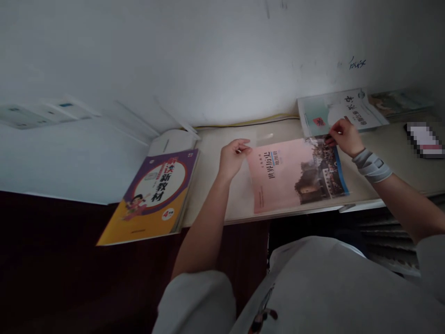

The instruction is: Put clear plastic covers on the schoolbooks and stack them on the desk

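Note:
A pink book (pixel 278 181) with a dark photo and a blue edge on its cover lies sideways on the narrow table, close to the front edge. My left hand (pixel 232 157) pinches its far left corner between thumb and fingers. At its far right corner, my right hand (pixel 346 137) grips the edge with thumb and forefinger, a grey band round the wrist. Just beyond the right hand lies a pale green and white book (pixel 342 111). To the left rests a purple and yellow book (pixel 153 195), apart from my left hand.
A phone (pixel 424 139), its screen blurred out, lies at the right. Another book (pixel 399 101) is behind it by the wall. A yellow and black cable (pixel 243 123) runs along the wall. A white rounded object (pixel 174 141) sits behind the purple book, which overhangs the table's front edge.

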The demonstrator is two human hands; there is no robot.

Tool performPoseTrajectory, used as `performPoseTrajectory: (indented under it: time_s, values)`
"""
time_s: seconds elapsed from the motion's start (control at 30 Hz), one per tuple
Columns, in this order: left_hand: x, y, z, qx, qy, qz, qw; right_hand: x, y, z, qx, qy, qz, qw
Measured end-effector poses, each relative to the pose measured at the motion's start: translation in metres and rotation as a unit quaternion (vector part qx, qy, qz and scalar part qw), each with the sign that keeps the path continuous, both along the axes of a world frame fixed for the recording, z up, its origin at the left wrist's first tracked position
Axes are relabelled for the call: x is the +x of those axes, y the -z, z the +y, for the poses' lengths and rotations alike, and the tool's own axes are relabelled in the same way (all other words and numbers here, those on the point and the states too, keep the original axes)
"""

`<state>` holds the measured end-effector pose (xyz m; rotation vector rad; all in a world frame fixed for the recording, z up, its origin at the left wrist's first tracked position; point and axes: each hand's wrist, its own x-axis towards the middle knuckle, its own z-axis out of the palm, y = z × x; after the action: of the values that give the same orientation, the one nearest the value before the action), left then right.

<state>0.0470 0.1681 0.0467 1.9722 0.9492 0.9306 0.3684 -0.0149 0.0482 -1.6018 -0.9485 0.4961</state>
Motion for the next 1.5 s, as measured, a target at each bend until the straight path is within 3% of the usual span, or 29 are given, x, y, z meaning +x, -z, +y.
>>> performPoseTrajectory:
  time_s: [0.07, 0.17, 0.27, 0.4, 0.57, 0.8, 0.97, 1.2, 1.27, 1.37, 1.5]
  values:
    - [-0.013, -0.004, -0.019, 0.06, -0.02, 0.03, 0.998, -0.006, 0.0, -0.016, 0.063, -0.013, -0.009, 0.998]
    - [-0.039, 0.002, -0.06, 0.17, -0.015, 0.068, 0.983, -0.017, 0.006, -0.059, 0.111, -0.033, -0.113, 0.987]
    - [-0.062, 0.023, -0.101, 0.26, 0.061, 0.106, 0.958, -0.024, 0.021, -0.102, 0.084, -0.097, -0.227, 0.965]
    - [-0.072, 0.051, -0.128, 0.274, 0.137, 0.156, 0.939, -0.023, 0.045, -0.128, 0.025, -0.174, -0.283, 0.943]
    - [-0.07, 0.061, -0.131, 0.241, 0.111, 0.15, 0.952, -0.024, 0.058, -0.126, -0.012, -0.162, -0.315, 0.935]
    - [-0.06, 0.059, -0.138, 0.176, 0.015, 0.173, 0.969, -0.03, 0.048, -0.117, -0.106, -0.106, -0.348, 0.925]
    - [-0.047, 0.053, -0.137, 0.16, -0.01, 0.258, 0.953, -0.027, 0.042, -0.107, -0.178, -0.112, -0.373, 0.904]
    - [-0.04, 0.05, -0.135, 0.226, -0.015, 0.36, 0.905, -0.028, 0.045, -0.105, -0.203, -0.118, -0.406, 0.883]
    - [-0.039, 0.044, -0.134, 0.291, 0.008, 0.371, 0.882, -0.029, 0.045, -0.106, -0.202, -0.123, -0.411, 0.88]
    - [-0.033, 0.035, -0.14, 0.398, 0.107, 0.332, 0.849, -0.029, 0.045, -0.106, -0.197, -0.129, -0.416, 0.878]
    - [-0.011, 0.037, -0.168, 0.458, 0.193, 0.282, 0.821, -0.029, 0.048, -0.107, -0.188, -0.12, -0.419, 0.88]
